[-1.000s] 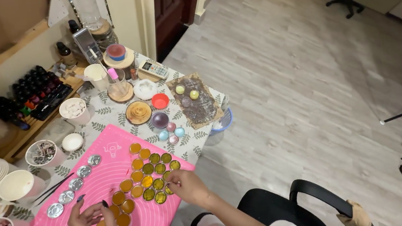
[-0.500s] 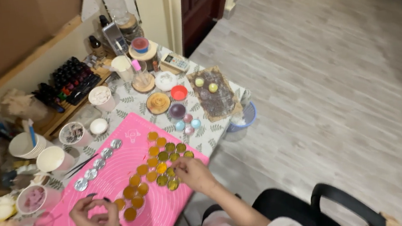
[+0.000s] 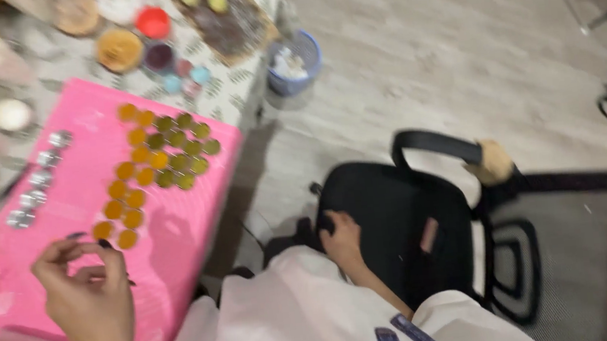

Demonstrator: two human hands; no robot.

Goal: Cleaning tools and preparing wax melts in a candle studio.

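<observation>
floor (image 3: 411, 54): grey wood-look planks | desk (image 3: 239, 98): leaf-print cloth, upper left | office chair (image 3: 399, 220): blk seat + armrest, ctr | light: even, view blurred

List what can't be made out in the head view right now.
- Left hand: whether the curled fingers pinch anything; motion blur, too small.
- Right hand on the black chair seat: palm side hidden by the hand itself.
- Amber and green round tins on the pink mat: contents blurred.
- Table items at the top and left edges: cut off, smeared.
</observation>
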